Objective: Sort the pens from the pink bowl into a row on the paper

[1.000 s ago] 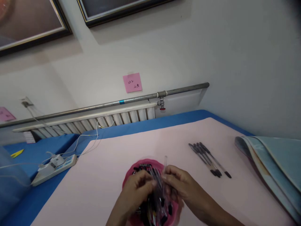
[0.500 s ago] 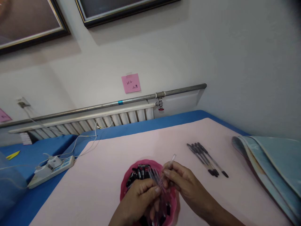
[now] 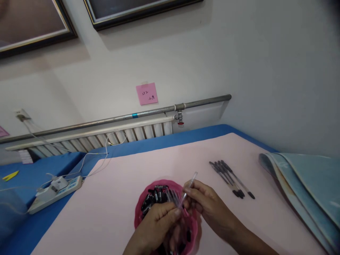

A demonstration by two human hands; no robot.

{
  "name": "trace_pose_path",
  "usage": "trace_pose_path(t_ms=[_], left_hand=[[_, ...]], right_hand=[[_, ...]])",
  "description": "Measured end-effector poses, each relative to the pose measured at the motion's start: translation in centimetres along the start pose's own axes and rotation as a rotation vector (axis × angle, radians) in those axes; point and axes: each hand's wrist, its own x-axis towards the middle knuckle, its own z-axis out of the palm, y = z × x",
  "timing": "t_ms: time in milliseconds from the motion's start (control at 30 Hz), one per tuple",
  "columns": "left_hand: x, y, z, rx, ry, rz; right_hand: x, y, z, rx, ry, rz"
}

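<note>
Over a pink bowl [image 3: 137,207], both my hands pinch one clear pen barrel [image 3: 190,185]. My left hand [image 3: 157,224] is closed on its lower end. With thumb and fingers, my right hand [image 3: 203,198] grips it higher up, and the upper end sticks out beyond the fingertips, tilted up to the right. Inside the bowl lie black pen parts [image 3: 156,195] and more clear barrels [image 3: 171,197], partly hidden under my hands. To the right, several pens [image 3: 230,177] with black caps and grips lie side by side on the pink sheet.
A pink sheet [image 3: 106,198] covers the blue table [image 3: 196,134]. At left sits a white power strip [image 3: 57,194] with plugs and loose cables. A folded light-blue sheet [image 3: 305,184] rests at right. Behind are a radiator [image 3: 139,134] and a pipe with a red-handled valve [image 3: 180,120].
The clear barrel shows more plainly between my hands, its tilt nearly the same. My right hand has shifted slightly along it. The whole view has moved a little.
</note>
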Motion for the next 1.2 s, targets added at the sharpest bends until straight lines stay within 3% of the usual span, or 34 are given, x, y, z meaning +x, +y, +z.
trace_pose_path(t_ms=[200, 300, 467, 667, 1000, 1200], left_hand=[[0.3, 0.0, 0.0, 0.028, 0.112, 0.070], [0.6, 0.1, 0.1, 0.029, 0.094, 0.089], [0.2, 0.2, 0.1, -0.026, 0.002, -0.001], [0.4, 0.3, 0.2, -0.039, 0.084, 0.037], [-0.4, -0.5, -1.2, -0.195, -0.098, 0.002], [-0.3, -1.2, -1.3, -0.332, -0.101, -0.025]], right_hand=[[0.2, 0.3, -0.1, -0.031, 0.025, -0.014], [0.1, 0.3, -0.1, -0.059, 0.038, -0.007], [-0.1, 0.1, 0.0, -0.009, 0.009, -0.010], [0.1, 0.3, -0.1, -0.037, 0.024, 0.003], [-0.4, 0.3, 0.7, 0.084, -0.015, 0.038], [-0.5, -0.3, 0.2, 0.075, -0.003, -0.102]])
